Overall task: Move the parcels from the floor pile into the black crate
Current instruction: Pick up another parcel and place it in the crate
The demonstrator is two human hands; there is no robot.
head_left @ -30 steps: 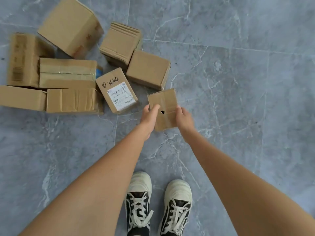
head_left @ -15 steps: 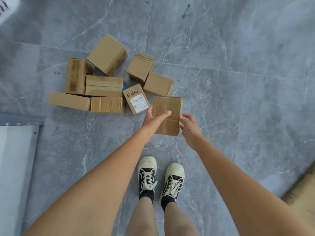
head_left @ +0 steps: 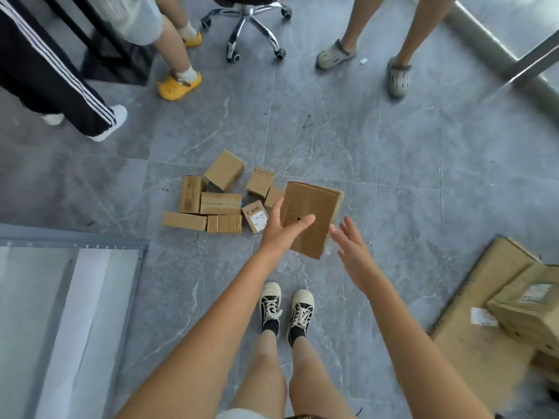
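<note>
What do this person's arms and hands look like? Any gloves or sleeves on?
No gloves: the left hand and right hand are bare, with no rings or watch showing. Both forearms are uncovered right to the frame's bottom edge, so no sleeves appear.

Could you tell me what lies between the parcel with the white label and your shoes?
In the head view, only bare grey floor lies between the labelled parcel and the shoes; the left forearm crosses above it.

A flat brown cardboard parcel [head_left: 311, 217] with a small black mark sits tilted above the grey floor – beside it, a pile of small brown cardboard boxes [head_left: 217, 204] lies clustered, one bearing a white label
</note>
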